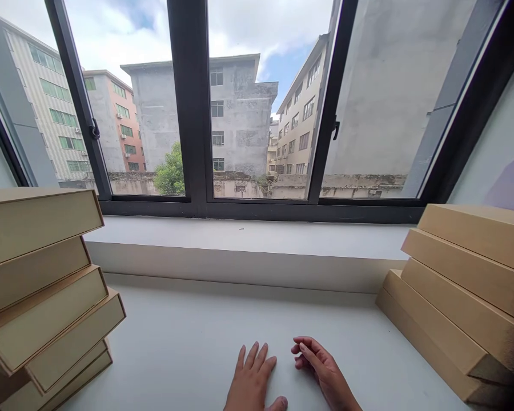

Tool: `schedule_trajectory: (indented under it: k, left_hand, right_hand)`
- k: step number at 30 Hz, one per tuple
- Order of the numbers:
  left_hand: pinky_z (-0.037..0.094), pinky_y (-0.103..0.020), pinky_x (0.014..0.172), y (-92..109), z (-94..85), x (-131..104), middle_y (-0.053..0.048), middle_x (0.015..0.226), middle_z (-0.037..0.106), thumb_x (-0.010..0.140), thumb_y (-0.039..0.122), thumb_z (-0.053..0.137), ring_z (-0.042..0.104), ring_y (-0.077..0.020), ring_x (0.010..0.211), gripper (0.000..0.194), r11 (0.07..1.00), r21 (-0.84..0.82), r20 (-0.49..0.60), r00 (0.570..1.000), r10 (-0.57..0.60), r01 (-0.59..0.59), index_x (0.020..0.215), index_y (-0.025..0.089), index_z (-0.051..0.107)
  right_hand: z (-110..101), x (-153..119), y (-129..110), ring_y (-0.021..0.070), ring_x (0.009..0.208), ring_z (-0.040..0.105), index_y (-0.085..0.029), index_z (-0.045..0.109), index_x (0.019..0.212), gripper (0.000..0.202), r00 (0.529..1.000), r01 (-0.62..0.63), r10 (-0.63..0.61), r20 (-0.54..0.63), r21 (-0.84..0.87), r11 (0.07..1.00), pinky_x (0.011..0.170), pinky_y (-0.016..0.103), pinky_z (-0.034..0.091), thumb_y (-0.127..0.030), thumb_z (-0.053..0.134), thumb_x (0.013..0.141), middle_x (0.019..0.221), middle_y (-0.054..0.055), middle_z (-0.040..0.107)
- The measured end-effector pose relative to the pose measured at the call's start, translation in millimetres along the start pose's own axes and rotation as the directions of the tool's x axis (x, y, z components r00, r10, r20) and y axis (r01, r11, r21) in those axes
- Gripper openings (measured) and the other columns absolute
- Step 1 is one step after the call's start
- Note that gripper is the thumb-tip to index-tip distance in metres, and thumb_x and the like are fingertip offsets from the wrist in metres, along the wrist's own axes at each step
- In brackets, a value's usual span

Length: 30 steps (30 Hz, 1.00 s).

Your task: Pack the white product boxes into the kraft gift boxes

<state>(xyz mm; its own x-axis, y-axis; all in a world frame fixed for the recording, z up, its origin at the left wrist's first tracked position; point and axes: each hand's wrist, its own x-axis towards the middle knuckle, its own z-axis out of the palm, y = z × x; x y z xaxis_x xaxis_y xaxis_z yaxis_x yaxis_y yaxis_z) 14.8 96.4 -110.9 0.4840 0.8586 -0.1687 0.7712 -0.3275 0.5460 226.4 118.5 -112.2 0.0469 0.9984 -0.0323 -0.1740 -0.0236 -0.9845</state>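
My left hand (253,379) lies palm down on the white tabletop (188,337), with its fingers spread and the thumb out to the right. Just to its right, my right hand (321,368) rests on its side, fingers loosely curled and the thumb close to the index finger. Nothing shows between the fingers of either hand. Neither hand touches the brown cardboard boxes, which stand in a stack on the left (68,325) and another on the right (449,331).
Both stacks hold several boxes, set unevenly with corners jutting out. A raised white sill (248,234) runs along the back, with a small dark speck on it. Behind it stands a black-framed window (197,114); buildings and a green tree (171,171) show outside.
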Motion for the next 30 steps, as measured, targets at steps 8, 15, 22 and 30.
schedule_trajectory:
  k: [8,15,22,30]
  left_hand:
    - [-0.004,-0.054,0.126,1,1.5,-2,-0.001,0.168,0.015,0.085,0.071,0.047,0.006,-0.0297,0.156,0.084,1.0,0.001,-0.029,1.0,0.001,-0.001,0.155,0.027,0.037]
    - [-0.006,-0.053,0.126,6,2.0,-7,0.001,0.168,0.014,0.088,0.068,0.043,0.005,-0.0281,0.156,0.079,1.0,0.013,-0.047,0.999,-0.007,0.007,0.156,0.028,0.037]
    - [-0.007,-0.052,0.126,8,4.3,-9,0.0,0.168,0.013,0.091,0.067,0.04,0.003,-0.0269,0.156,0.077,1.0,0.024,-0.068,0.998,0.0,0.001,0.156,0.027,0.035]
    - [-0.007,-0.051,0.126,14,1.7,-12,-0.001,0.168,0.014,0.091,0.065,0.039,0.004,-0.0273,0.156,0.076,1.0,0.029,-0.074,0.997,-0.007,0.009,0.156,0.026,0.036]
  right_hand:
    - [1,-1,-3,0.0157,0.067,0.057,-0.02,0.072,0.092,0.05,1.0,0.019,-0.019,0.013,-0.02,1.0,0.078,0.033,0.049,-0.066,0.073,0.072,0.083,0.004,0.067]
    - [2,-5,-7,0.016,0.069,0.058,-0.019,0.071,0.094,0.051,0.999,0.03,-0.027,0.042,-0.065,0.997,0.08,0.034,0.049,-0.066,0.072,0.073,0.085,0.004,0.068]
    - [-2,-3,-6,0.0165,0.072,0.058,-0.018,0.071,0.097,0.053,0.994,0.027,-0.016,0.107,-0.102,0.994,0.08,0.034,0.05,-0.066,0.071,0.075,0.088,0.005,0.067]
    - [-7,5,3,0.0174,0.071,0.059,-0.019,0.072,0.098,0.056,0.991,0.043,-0.026,0.128,-0.131,0.99,0.08,0.037,0.051,-0.07,0.07,0.074,0.088,0.007,0.068]
